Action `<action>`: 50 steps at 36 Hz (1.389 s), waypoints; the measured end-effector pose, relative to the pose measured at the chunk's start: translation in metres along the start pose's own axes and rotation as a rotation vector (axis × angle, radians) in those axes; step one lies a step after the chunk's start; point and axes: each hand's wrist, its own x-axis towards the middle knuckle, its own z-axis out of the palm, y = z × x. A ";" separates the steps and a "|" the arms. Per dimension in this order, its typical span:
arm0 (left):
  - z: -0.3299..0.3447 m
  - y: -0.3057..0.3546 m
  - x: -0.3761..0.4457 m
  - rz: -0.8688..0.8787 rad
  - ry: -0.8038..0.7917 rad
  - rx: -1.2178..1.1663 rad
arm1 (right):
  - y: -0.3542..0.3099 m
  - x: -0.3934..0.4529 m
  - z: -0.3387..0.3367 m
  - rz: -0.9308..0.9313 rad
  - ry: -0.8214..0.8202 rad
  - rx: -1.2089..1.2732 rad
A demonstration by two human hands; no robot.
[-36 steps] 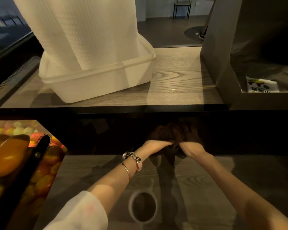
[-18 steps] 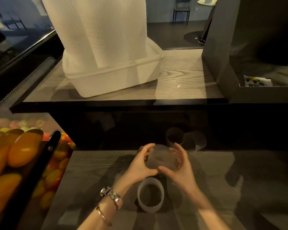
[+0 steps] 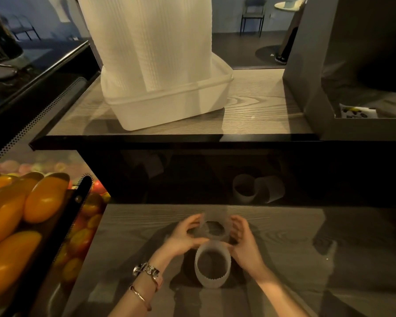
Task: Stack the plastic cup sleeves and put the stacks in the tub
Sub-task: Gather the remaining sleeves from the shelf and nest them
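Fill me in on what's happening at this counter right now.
A person is stacking translucent plastic cup sleeves. Both the left hand and the right hand hold one sleeve just behind another sleeve standing on the lower counter. Two more loose sleeves wait on the dark shelf behind. The white tub on the upper counter already holds tall stacks.

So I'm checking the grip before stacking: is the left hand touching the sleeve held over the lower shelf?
Touching. The head view shows the left hand curled against the held sleeve, its fingers on the sleeve's left wall.
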 end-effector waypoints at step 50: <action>0.024 -0.001 -0.106 0.316 0.194 0.045 | -0.045 -0.071 -0.005 -0.182 -0.140 -0.316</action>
